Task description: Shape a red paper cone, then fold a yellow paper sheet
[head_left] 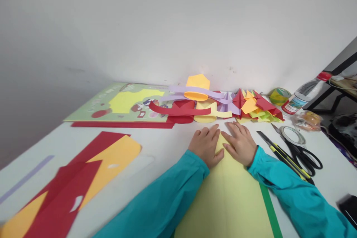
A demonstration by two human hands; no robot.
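Observation:
A pale yellow sheet of paper lies lengthwise in front of me, with a faint crease down its middle. Beneath it, a green sheet shows along the right side. My left hand rests on the left of the yellow sheet's far end, fingers stretched forward and thumb out. On the opposite side, my right hand lies with its fingers spread, their tips close to the left hand's. Both hands are open and press down flat. The paper's far corners are hidden under them.
Folded paper shapes and strip-banded paper rings stand by the wall, beside a printed board. At right lie a utility knife, scissors, tape roll and bottle. Red and orange paper offcuts cover the left.

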